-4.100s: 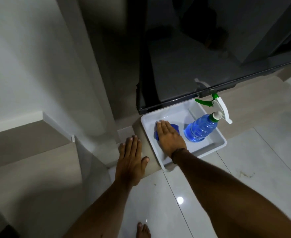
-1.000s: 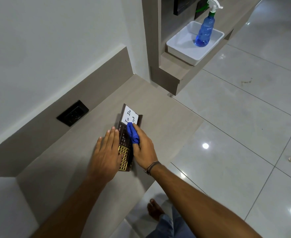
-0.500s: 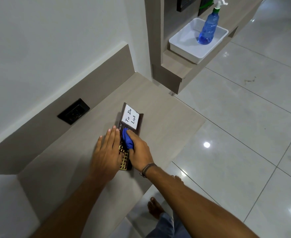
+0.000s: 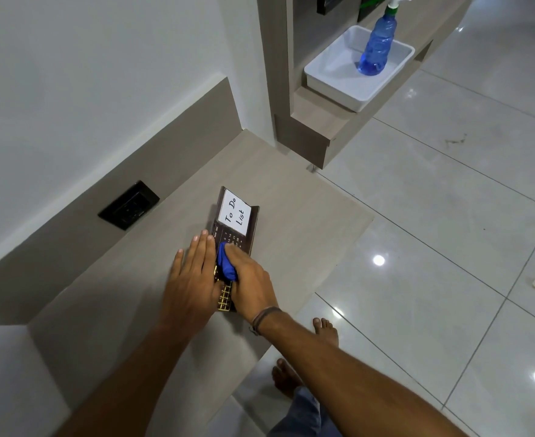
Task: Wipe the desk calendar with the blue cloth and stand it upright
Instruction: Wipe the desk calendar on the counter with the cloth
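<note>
The wiping step is in hand: the desk calendar (image 4: 235, 234) lies flat on the surface (image 4: 291, 222), steadied by the left hand (image 4: 193, 279), fingers flat and together. The blue cloth (image 4: 227, 268) is bunched in the right hand (image 4: 252, 280). Standing it upright is judged next.

This looks like a room in a home. The floor (image 4: 433, 216) is glossy pale tile that mirrors ceiling lights, and the person stands on it with a bare foot (image 4: 324, 331). A built-in wood-grain worktop (image 4: 291, 197) runs along a white wall (image 4: 86, 74), with a black socket (image 4: 129, 205) set in its upstand. On a higher ledge (image 4: 315, 118) sits a white tray (image 4: 335, 82) with a blue spray bottle (image 4: 377, 47), a household cleaning item.
</note>
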